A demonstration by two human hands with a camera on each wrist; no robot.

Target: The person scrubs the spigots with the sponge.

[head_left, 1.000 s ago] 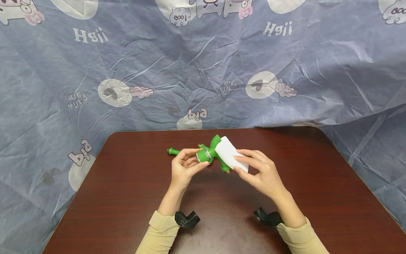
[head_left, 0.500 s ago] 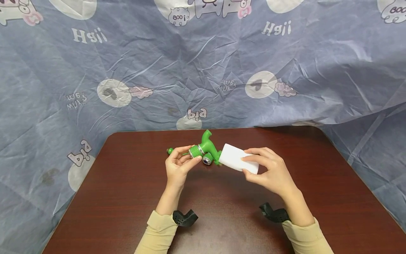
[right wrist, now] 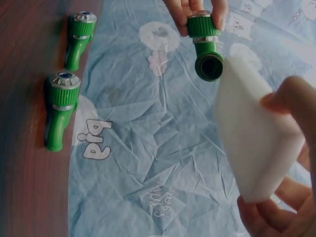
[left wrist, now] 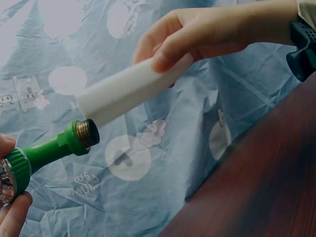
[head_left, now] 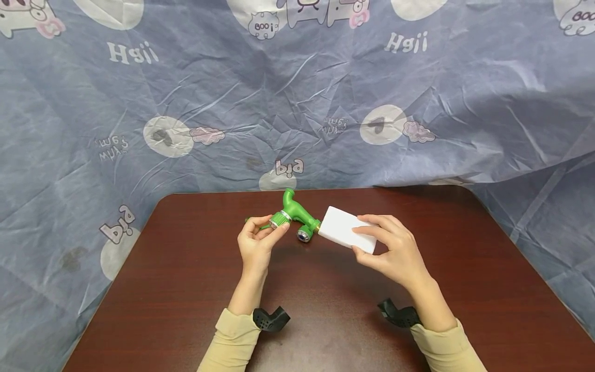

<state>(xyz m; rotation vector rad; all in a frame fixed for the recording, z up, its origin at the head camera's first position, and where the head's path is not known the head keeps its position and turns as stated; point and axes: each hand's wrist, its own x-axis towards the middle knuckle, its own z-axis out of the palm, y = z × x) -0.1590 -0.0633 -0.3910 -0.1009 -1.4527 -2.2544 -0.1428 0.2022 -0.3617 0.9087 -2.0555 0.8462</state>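
My left hand (head_left: 254,245) pinches the ridged knob of a green tap (head_left: 297,211) above the table. The tap's brass threaded mouth points toward a white sponge block (head_left: 345,228). My right hand (head_left: 395,250) grips that sponge between thumb and fingers at its right end. In the left wrist view the sponge (left wrist: 128,91) lies close to the threaded end of the tap (left wrist: 49,148); whether they touch I cannot tell. The right wrist view shows the dark open mouth of the tap (right wrist: 208,67) beside the sponge's upper corner (right wrist: 237,69).
Two more green taps, a nearer one (right wrist: 63,106) and another (right wrist: 79,42), are on the dark red-brown table (head_left: 334,299). In the head view one of them (head_left: 304,233) shows below the held tap. A patterned blue-grey cloth (head_left: 279,103) hangs behind the table.
Left hand and tap have shifted left, with the tap turned so its threaded end faces the sponge. The sponge moved right off the tap's body, then slightly back left toward the threaded end.
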